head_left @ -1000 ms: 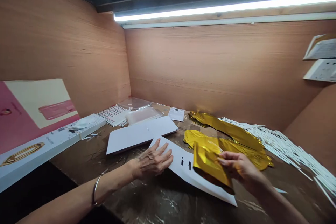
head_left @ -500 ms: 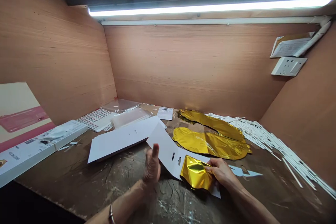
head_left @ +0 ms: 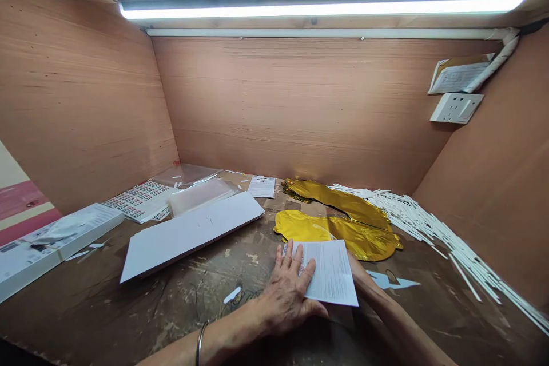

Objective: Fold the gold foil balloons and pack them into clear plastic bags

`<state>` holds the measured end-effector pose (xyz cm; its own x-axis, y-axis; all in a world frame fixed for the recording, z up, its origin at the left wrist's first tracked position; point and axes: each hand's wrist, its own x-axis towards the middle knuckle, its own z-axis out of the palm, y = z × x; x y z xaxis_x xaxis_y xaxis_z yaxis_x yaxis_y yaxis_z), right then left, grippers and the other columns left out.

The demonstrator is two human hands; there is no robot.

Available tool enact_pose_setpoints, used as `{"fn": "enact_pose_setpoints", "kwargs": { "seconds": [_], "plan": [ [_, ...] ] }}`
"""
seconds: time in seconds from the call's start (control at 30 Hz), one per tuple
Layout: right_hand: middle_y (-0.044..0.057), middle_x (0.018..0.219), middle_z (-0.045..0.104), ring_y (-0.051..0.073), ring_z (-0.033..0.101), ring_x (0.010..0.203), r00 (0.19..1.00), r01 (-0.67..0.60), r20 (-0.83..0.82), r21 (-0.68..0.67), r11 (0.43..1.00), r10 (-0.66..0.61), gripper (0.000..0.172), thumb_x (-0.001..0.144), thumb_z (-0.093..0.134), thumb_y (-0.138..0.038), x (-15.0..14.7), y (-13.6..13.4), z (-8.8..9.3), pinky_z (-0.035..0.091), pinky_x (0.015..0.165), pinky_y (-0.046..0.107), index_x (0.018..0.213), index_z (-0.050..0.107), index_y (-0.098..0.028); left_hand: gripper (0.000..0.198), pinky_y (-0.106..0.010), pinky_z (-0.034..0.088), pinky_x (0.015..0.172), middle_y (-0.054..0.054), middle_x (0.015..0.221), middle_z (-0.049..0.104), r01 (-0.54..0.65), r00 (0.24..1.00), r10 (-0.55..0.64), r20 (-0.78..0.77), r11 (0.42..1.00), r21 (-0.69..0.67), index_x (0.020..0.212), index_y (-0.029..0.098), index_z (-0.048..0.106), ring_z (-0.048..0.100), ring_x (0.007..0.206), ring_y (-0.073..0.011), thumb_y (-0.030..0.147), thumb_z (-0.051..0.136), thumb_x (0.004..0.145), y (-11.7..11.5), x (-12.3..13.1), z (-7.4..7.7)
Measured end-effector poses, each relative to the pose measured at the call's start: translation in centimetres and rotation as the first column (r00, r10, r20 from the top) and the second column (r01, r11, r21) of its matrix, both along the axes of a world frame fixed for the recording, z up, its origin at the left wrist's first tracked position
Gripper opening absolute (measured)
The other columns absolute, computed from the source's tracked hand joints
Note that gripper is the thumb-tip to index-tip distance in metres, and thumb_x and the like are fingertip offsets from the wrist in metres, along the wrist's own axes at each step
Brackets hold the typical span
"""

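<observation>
My left hand (head_left: 287,291) lies with spread fingers over the left edge of a printed white paper sheet (head_left: 331,271), and its thumb reaches below the sheet. Most of my right hand (head_left: 355,271) is hidden behind the sheet's right side, so only its wrist edge shows. Just past the sheet lie flat gold foil balloons (head_left: 334,230), partly overlapped by its top edge. A long white card panel (head_left: 189,235) rests to the left of my hands.
Wooden walls close in the bench on three sides. White paper sticks (head_left: 429,229) fan along the right. At the left are a white box (head_left: 60,243), a label sheet (head_left: 139,201) and clear plastic bags (head_left: 199,194). A wall socket (head_left: 457,107) is on the right wall.
The gold foil piece and slotted white card once in my hands are out of sight. My hands now have the printed sheet. The view has tilted and shifted, moving the bench contents leftward.
</observation>
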<state>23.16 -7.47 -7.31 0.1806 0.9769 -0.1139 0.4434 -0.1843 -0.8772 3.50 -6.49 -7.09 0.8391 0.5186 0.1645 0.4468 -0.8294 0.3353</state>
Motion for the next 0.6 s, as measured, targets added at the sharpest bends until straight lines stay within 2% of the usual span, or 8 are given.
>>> {"fn": "enact_pose_setpoints", "kwargs": {
  "seconds": [0.07, 0.13, 0.2, 0.27, 0.33, 0.43, 0.5, 0.6],
  "plan": [
    [0.002, 0.067, 0.064, 0.018, 0.056, 0.067, 0.996, -0.089, -0.015, 0.005, 0.996, 0.089, 0.018, 0.062, 0.054, -0.028, 0.7, -0.3, 0.2, 0.042, 0.060, 0.025, 0.067, 0.065, -0.014, 0.091, -0.063, 0.000, 0.095, -0.025, 0.138, 0.007, 0.050, 0.991, -0.057, -0.124, 0.997, -0.060, 0.135, 0.009, 0.019, -0.007, 0.125, -0.0397, 0.071, 0.032, 0.070, -0.1, 0.3, -0.4],
    [0.003, 0.067, 0.064, 0.020, 0.056, 0.068, 0.991, -0.084, 0.100, 0.008, 0.996, 0.083, 0.019, 0.063, 0.054, -0.029, 2.2, -0.7, 0.4, 0.041, 0.061, 0.026, 0.068, 0.064, -0.013, 0.100, -0.062, -0.001, 0.095, -0.026, 0.138, 0.000, 0.085, 0.979, -0.101, -0.177, 0.992, -0.098, 0.136, 0.008, 0.013, -0.012, 0.124, -0.0394, 0.076, 0.029, 0.065, -0.1, 0.4, -0.6],
    [0.006, 0.072, 0.063, 0.021, 0.056, 0.072, 0.944, 0.061, 0.318, 0.087, 0.994, -0.086, 0.024, 0.068, 0.049, -0.031, 3.8, -1.0, 0.5, 0.040, 0.064, 0.028, 0.073, 0.063, -0.012, 0.101, -0.062, -0.003, 0.095, -0.024, 0.138, -0.006, 0.097, 0.975, -0.116, -0.192, 0.990, -0.104, 0.136, 0.009, 0.009, -0.016, 0.123, -0.0385, 0.078, 0.027, 0.064, 0.0, 0.3, -0.7],
    [0.008, 0.080, 0.062, 0.021, 0.055, 0.078, 0.829, 0.176, 0.501, 0.189, 0.966, -0.249, 0.026, 0.071, 0.047, -0.033, 4.8, -0.8, 0.4, 0.039, 0.069, 0.028, 0.078, 0.061, -0.012, 0.101, -0.062, -0.003, 0.095, -0.023, 0.138, -0.008, 0.095, 0.973, -0.114, -0.198, 0.990, -0.104, 0.137, 0.011, 0.007, -0.017, 0.123, -0.0382, 0.078, 0.027, 0.064, 0.0, 0.2, -0.6],
    [0.008, 0.083, 0.061, 0.020, 0.055, 0.080, 0.757, 0.187, 0.598, 0.187, 0.965, -0.262, 0.025, 0.071, 0.048, -0.035, 4.8, -0.2, 0.1, 0.037, 0.069, 0.027, 0.076, 0.060, -0.014, 0.099, -0.062, -0.002, 0.095, -0.021, 0.138, -0.008, 0.088, 0.974, -0.106, -0.202, 0.992, -0.095, 0.137, 0.013, 0.006, -0.015, 0.123, -0.0378, 0.077, 0.027, 0.064, 0.0, 0.1, -0.5],
    [0.005, 0.075, 0.062, 0.017, 0.055, 0.075, 0.736, 0.188, 0.642, 0.112, 0.976, -0.215, 0.018, 0.072, 0.049, -0.032, 3.9, 1.2, -0.1, 0.036, 0.062, 0.024, 0.068, 0.059, -0.018, 0.097, -0.061, 0.000, 0.096, -0.020, 0.138, -0.008, 0.085, 0.974, -0.098, -0.205, 0.994, -0.069, 0.137, 0.015, 0.006, -0.015, 0.124, -0.0369, 0.077, 0.026, 0.065, -0.1, 0.0, -0.7],
    [0.004, 0.071, 0.062, 0.017, 0.056, 0.071, 0.731, 0.203, 0.647, 0.100, 0.974, -0.219, 0.017, 0.073, 0.046, -0.028, 3.9, 1.5, 0.5, 0.034, 0.058, 0.024, 0.066, 0.059, -0.019, 0.097, -0.060, 0.000, 0.097, -0.020, 0.138, -0.010, 0.084, 0.974, -0.095, -0.206, 0.995, -0.058, 0.137, 0.014, 0.005, -0.015, 0.123, -0.0367, 0.076, 0.025, 0.066, -0.1, 0.0, -0.9],
    [0.003, 0.067, 0.063, 0.017, 0.055, 0.066, 0.740, 0.182, 0.647, 0.072, 0.981, -0.184, 0.018, 0.073, 0.045, -0.026, 6.0, -0.9, 2.1, 0.034, 0.057, 0.024, 0.063, 0.059, -0.018, 0.097, -0.059, 0.000, 0.097, -0.019, 0.138, -0.010, 0.081, 0.974, -0.091, -0.209, 0.995, -0.054, 0.137, 0.014, 0.004, -0.015, 0.124, -0.0366, 0.076, 0.026, 0.066, 0.0, 0.0, -1.0]
  ]
}}
